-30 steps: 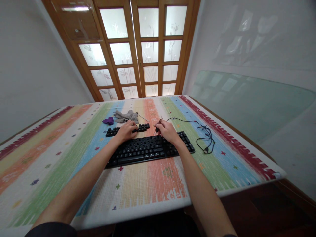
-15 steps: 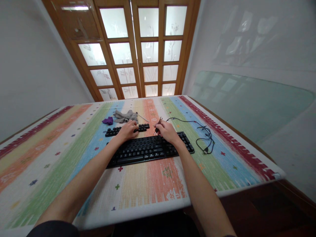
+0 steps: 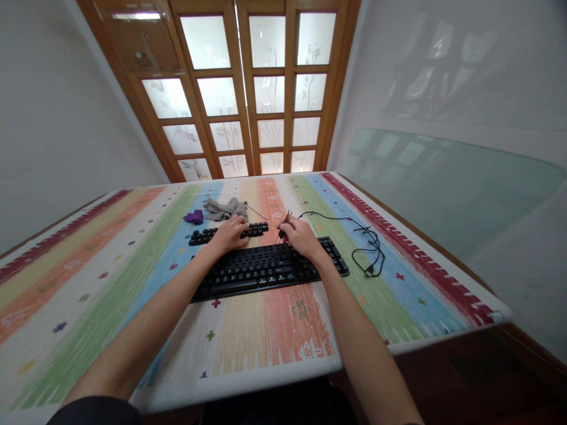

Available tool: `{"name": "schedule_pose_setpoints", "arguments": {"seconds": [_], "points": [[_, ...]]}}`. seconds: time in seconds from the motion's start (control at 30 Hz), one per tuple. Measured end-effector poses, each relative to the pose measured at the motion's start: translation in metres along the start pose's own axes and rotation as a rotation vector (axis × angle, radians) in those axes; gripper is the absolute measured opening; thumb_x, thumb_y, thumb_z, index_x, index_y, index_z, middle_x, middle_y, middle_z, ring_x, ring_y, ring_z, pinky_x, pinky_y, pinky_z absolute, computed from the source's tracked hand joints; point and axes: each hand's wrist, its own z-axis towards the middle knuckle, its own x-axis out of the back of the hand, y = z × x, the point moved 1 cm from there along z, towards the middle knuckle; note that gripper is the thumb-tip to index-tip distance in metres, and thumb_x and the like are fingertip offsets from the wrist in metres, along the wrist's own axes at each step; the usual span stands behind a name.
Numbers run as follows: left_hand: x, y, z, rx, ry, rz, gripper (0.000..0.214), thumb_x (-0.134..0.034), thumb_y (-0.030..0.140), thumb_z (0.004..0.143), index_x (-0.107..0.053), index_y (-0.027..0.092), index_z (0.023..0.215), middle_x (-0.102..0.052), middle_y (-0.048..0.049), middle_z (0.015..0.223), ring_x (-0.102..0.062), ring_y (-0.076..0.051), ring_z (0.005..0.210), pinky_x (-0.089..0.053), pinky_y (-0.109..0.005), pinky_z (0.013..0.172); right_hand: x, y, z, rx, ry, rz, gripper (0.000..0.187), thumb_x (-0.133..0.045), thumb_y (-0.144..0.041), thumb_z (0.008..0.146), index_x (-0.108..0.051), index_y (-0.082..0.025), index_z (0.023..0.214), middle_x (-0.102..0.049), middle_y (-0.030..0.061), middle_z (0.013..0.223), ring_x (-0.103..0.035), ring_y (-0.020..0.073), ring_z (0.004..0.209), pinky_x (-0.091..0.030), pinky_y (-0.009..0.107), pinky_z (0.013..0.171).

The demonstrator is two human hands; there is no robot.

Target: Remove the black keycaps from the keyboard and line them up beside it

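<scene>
A black keyboard lies before me on the striped tablecloth; the upper part of its key field has keycaps off. My right hand is closed above its top edge on a small dark tool with thin wire prongs, which looks like a keycap puller. Behind the keyboard, loose black keycaps stand in rows. Over those rows my left hand is bent, thumb and fingers closed around a dark keycap; the fingers hide part of the rows.
A grey cloth and a crumpled purple cloth lie behind the keycaps. A thin rod rests beside the grey cloth. The black USB cable is coiled at the right. The tablecloth covers the table up to its near edge.
</scene>
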Motion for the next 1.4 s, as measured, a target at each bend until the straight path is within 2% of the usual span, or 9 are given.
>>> {"name": "schedule_pose_setpoints", "arguments": {"seconds": [0.13, 0.5, 0.87, 1.4], "points": [[0.000, 0.002, 0.002, 0.000, -0.001, -0.018, 0.015, -0.059, 0.022, 0.079, -0.070, 0.018, 0.089, -0.059, -0.0093, 0.096, -0.051, -0.024, 0.089, -0.049, -0.037, 0.079, 0.001, -0.001, 0.000, -0.008, -0.006, -0.011, 0.018, -0.048, -0.023, 0.086, -0.061, -0.015, 0.077, -0.059, -0.0018, 0.057, -0.055, 0.0108, 0.051, -0.042, 0.022, 0.058], [-0.006, 0.005, 0.011, 0.005, -0.035, -0.038, 0.012, -0.059, 0.021, 0.078, -0.070, 0.019, 0.082, -0.058, -0.0090, 0.096, -0.051, -0.024, 0.090, -0.048, -0.037, 0.080, -0.001, 0.004, 0.001, -0.006, -0.009, -0.001, 0.017, -0.049, -0.022, 0.086, -0.062, -0.014, 0.080, -0.058, -0.0025, 0.055, -0.055, 0.0105, 0.050, -0.042, 0.021, 0.056], [-0.003, 0.007, 0.015, 0.009, -0.037, -0.065, 0.008, -0.061, 0.017, 0.074, -0.068, 0.019, 0.077, -0.057, -0.0082, 0.095, -0.052, -0.025, 0.093, -0.049, -0.038, 0.080, 0.000, 0.002, 0.001, -0.016, -0.008, -0.009, 0.017, -0.049, -0.022, 0.086, -0.063, -0.014, 0.082, -0.059, -0.0026, 0.055, -0.056, 0.0107, 0.050, -0.043, 0.021, 0.057], [-0.010, 0.002, 0.017, 0.020, -0.044, -0.086, 0.009, -0.063, 0.016, 0.069, -0.069, 0.018, 0.076, -0.057, -0.0087, 0.095, -0.052, -0.026, 0.093, -0.049, -0.040, 0.081, 0.000, 0.002, 0.000, -0.006, -0.014, -0.011, 0.017, -0.048, -0.022, 0.086, -0.063, -0.015, 0.081, -0.059, -0.0028, 0.055, -0.056, 0.0108, 0.050, -0.043, 0.021, 0.057]]}}
